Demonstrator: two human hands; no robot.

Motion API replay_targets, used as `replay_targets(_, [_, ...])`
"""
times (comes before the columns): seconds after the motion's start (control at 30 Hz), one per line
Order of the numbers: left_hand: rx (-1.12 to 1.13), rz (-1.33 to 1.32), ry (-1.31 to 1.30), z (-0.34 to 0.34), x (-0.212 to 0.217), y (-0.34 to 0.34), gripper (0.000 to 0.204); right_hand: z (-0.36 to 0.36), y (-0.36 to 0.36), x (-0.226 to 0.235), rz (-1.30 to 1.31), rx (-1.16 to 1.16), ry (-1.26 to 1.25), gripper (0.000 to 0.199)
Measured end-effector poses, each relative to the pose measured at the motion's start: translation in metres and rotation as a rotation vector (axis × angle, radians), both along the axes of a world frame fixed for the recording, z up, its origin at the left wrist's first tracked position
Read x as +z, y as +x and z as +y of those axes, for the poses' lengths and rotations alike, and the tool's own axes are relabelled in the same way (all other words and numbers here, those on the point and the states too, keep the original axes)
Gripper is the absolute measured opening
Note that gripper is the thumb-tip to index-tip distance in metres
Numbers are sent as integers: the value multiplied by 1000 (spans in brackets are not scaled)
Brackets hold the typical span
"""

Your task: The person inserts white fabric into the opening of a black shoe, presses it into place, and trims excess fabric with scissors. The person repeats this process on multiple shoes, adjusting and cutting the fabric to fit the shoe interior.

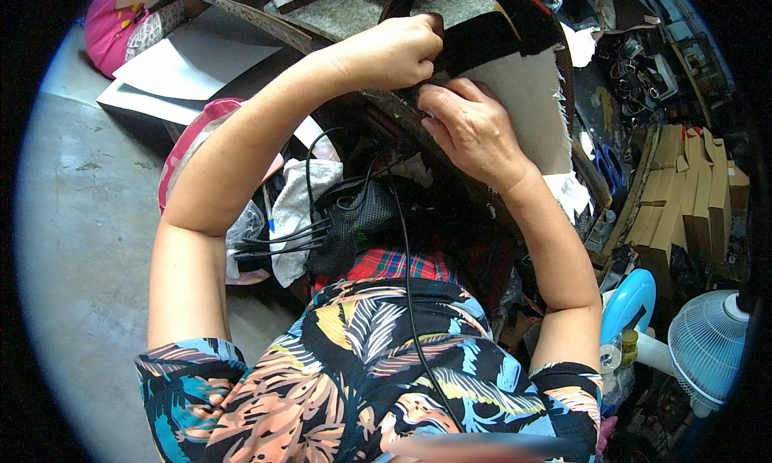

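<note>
My left hand (402, 54) reaches over the worktop edge with its fingers curled closed at the left end of a piece of black material (482, 49). Just below and to its right, my right hand (474, 129) is closed in a pinch near the same material's lower edge. Whatever sits between the right fingertips is hidden. The black material borders a pale beige sheet (531, 101) with frayed threads along its right side. A dark curved strip arches above the black material.
White sheets (189, 61) lie at the upper left, near a person in a pink top (112, 28). A black mesh bag with cables (342, 222) hangs before my lap. Right are blue-handled scissors (609, 169), folded cardboard (679, 189) and a fan (708, 350).
</note>
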State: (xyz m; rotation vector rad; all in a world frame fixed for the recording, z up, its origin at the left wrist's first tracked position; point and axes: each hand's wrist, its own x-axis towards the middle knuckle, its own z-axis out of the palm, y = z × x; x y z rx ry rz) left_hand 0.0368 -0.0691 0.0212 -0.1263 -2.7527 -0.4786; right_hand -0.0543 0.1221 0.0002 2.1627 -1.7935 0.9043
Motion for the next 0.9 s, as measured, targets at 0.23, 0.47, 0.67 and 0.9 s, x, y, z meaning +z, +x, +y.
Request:
replay_targets(0.23, [34, -92, -33, 11, 8, 5, 20, 4, -2, -1, -17, -17, -13, 21])
replay_targets(0.47, [44, -104, -85, 13, -4, 7, 15, -1, 1, -3, 231, 102, -17, 23])
replay_targets(0.67, [19, -118, 100, 6, -11, 9, 22, 5, -3, -5, -212, 77, 68, 24])
replay_targets(0.9, [174, 142, 208, 24, -22, 26, 22, 3, -23, -15, -798, -131, -221, 16])
